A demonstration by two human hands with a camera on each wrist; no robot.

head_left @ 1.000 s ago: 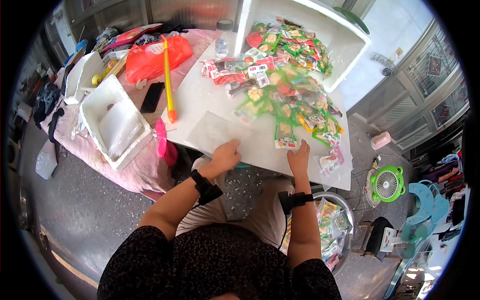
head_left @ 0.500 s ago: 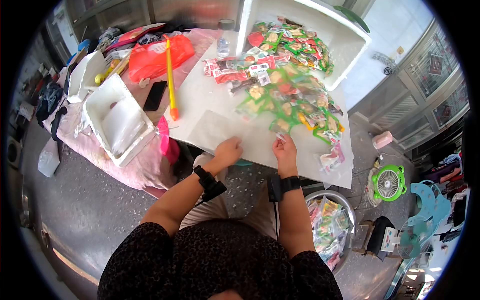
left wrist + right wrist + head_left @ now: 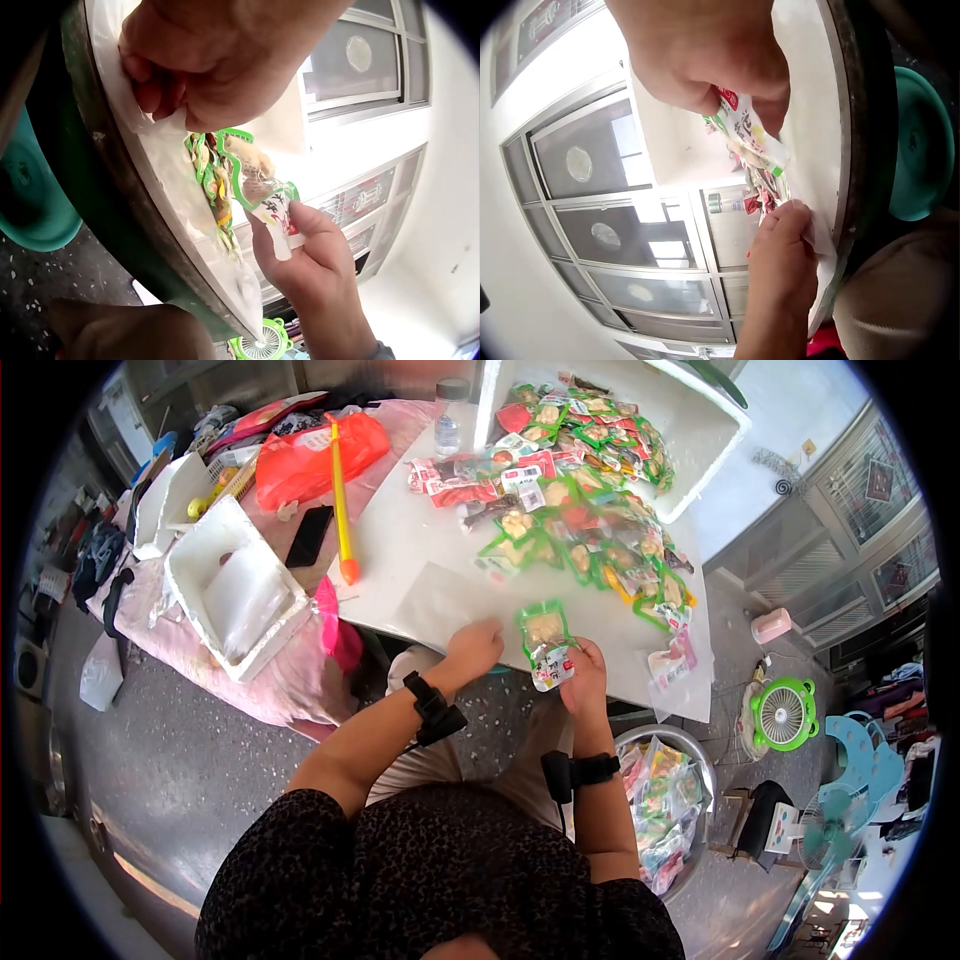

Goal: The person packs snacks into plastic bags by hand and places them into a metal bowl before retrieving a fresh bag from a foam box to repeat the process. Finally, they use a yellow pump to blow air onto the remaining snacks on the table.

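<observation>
My right hand (image 3: 588,678) pinches a green-edged clear snack packet (image 3: 544,630) by its white printed end, raised over the front edge of the table. Pale pieces of food show through its window, also in the left wrist view, where the packet (image 3: 259,176) stands tilted. At the same edge, my left hand (image 3: 474,648) holds the near end of a flat clear plastic bag (image 3: 432,598) between curled fingers and thumb. The bag lies on the white tabletop (image 3: 400,530). Behind both hands spreads a heap of similar packets (image 3: 590,545).
A white foam box (image 3: 700,465) lies on its side at the back with more packets spilling out. A clear bottle (image 3: 447,432) stands beside it. Left are a yellow stick (image 3: 341,500), a phone (image 3: 309,537) and an open foam box (image 3: 178,575). A metal basin (image 3: 707,775) of filled bags sits below right.
My right hand has taken a packet from the near side of the heap and drawn it toward me, turning its front up. The left hand stays at the plastic bag, shifted slightly right.
</observation>
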